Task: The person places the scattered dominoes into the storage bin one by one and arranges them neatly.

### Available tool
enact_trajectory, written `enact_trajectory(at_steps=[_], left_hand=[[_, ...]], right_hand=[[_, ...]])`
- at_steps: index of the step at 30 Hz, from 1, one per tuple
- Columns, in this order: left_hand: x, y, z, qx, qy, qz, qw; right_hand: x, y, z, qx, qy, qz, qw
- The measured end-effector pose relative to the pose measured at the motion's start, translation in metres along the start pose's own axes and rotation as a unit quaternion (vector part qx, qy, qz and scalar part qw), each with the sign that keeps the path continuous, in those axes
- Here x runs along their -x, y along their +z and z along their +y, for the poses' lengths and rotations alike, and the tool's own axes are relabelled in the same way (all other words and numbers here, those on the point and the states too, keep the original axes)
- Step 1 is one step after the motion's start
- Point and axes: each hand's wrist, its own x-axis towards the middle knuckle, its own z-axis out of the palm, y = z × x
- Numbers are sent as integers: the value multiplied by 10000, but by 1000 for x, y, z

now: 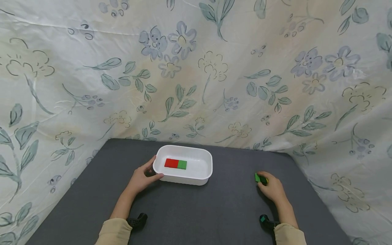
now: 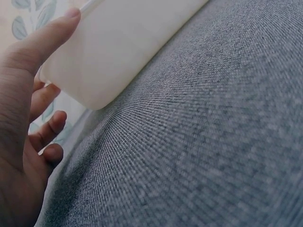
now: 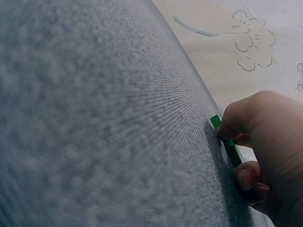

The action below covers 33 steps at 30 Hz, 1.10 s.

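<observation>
A white plastic tub stands on the dark cloth-covered table. Inside it, toward its left side, a red block and a green block lie end to end. My left hand grips the tub's left end; in the left wrist view the thumb lies along the rim of the tub and the lower fingers are curled loosely. Over at the right, my right hand pinches a green block low over the cloth, and a bit of yellow shows beside it. Fingers hide much of this block.
The grey table ends at a back edge just behind the tub. Behind and beside it hangs a floral curtain. Black wrist devices sit on both wrists, near the beige sleeves.
</observation>
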Motion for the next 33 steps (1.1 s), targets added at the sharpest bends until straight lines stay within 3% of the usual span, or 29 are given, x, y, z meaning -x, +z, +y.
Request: enact_trajectory(at_steps=[18,33], left_hand=[[-2,1,-3,9,66,29,10000],[5,2,1,-21,-1,41,10000]], right_hand=[[-4,7,2,216,2,102,9997],[-3,6,5,269,-205,166,9993]])
